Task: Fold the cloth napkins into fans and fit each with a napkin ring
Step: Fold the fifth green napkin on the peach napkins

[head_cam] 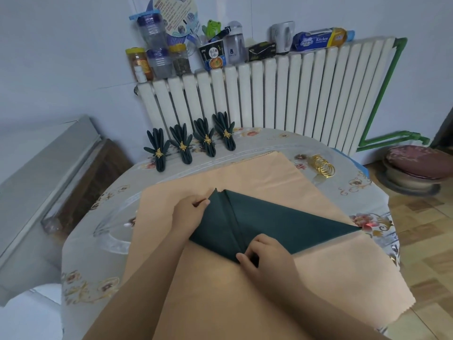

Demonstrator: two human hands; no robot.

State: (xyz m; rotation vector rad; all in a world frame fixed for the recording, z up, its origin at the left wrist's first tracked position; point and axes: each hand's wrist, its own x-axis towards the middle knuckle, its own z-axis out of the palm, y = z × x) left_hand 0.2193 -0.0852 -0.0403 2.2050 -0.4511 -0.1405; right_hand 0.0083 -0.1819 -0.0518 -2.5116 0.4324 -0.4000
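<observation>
A dark green napkin lies as a triangle on a peach cloth, with narrow pleats along its left side. My left hand pinches the far end of the pleats. My right hand pinches their near end at the napkin's lower corner. Several folded green fan napkins with gold rings stand in a row at the table's far edge. A pile of gold napkin rings lies at the far right.
The round table has a flowered cover. A white radiator behind it carries jars, bottles and boxes on top. A grey cabinet stands to the left, a cushioned stool on the floor to the right.
</observation>
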